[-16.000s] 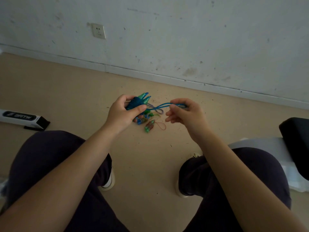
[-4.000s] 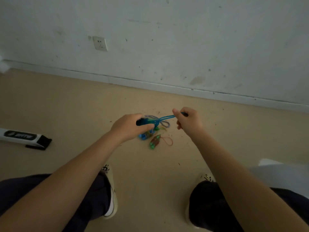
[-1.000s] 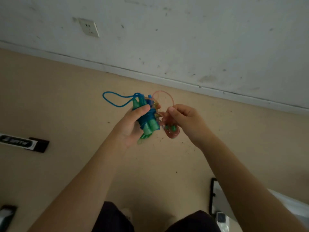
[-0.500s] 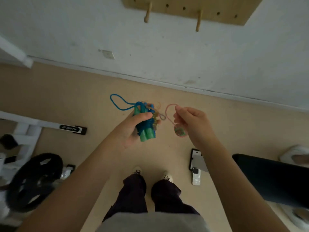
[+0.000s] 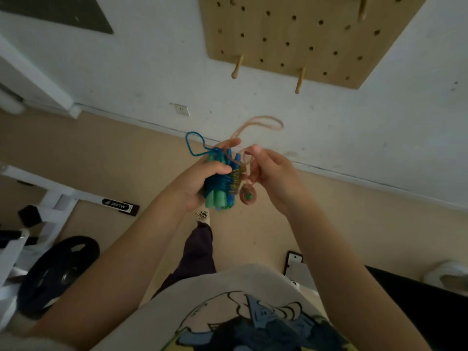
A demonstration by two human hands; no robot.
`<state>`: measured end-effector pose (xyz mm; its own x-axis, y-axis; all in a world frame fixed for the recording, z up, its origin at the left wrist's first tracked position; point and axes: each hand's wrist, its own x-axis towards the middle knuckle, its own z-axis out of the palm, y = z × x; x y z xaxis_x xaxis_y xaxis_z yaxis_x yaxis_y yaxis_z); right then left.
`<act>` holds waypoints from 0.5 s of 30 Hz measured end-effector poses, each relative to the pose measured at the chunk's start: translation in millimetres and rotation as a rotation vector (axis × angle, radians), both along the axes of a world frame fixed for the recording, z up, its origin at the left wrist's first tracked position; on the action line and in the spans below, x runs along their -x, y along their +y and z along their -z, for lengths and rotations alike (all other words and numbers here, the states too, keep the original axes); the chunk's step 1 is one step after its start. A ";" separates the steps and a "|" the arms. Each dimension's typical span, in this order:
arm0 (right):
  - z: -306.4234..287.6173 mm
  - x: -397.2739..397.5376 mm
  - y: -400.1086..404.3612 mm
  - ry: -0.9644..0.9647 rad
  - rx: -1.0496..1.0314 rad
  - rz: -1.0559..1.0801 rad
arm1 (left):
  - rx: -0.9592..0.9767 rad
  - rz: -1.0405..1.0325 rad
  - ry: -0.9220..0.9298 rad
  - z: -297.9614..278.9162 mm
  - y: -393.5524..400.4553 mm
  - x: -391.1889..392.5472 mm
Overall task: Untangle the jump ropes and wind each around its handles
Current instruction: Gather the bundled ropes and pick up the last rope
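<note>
two hands work at chest height over the tan floor (image 5: 253, 239), well apart from the wooden pegboard (image 5: 298, 34) on the far wall. the left hand (image 5: 200, 181) is wrapped round a bundle of wound ropes (image 5: 222, 184), thumb across the front, and the right hand (image 5: 272, 173) pinches a pink rope (image 5: 255, 124) that loops up and away to the far right. the bundle sits between the two hands, touching both.

the step looks like winding the pink rope, and most of the job seems done, as the blue rope (image 5: 195, 145) is already coiled with one loose loop left at the far left. to do it well, i would keep the left grip firm so the finished coils do not slip, feed the pink line under light tension, and lay each turn beside the last.

largest first: the pegboard is flat, pale wood with round holes and pegs; the bundle is stubby, with smooth green and blue plastic handles; the cords are thin, glossy and springy; a small pink coil (image 5: 248, 195) hangs at the near right of the bundle.
</note>
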<state>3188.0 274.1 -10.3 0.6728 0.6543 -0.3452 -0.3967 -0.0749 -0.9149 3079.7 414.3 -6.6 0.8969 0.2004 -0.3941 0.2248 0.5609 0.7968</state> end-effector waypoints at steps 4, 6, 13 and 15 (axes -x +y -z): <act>-0.6 -27.3 49.8 -0.072 0.053 0.037 | -0.044 -0.029 0.049 7.2 35.9 -26.1; -0.3 -43.2 80.2 -0.053 0.062 0.044 | -0.031 -0.057 0.016 8.8 64.4 -43.4; -6.4 -97.9 197.4 -0.126 0.117 0.036 | -0.016 -0.102 0.089 6.4 187.6 -104.3; -9.8 -112.8 223.8 -0.149 0.129 0.038 | -0.082 -0.113 0.127 7.8 220.9 -120.7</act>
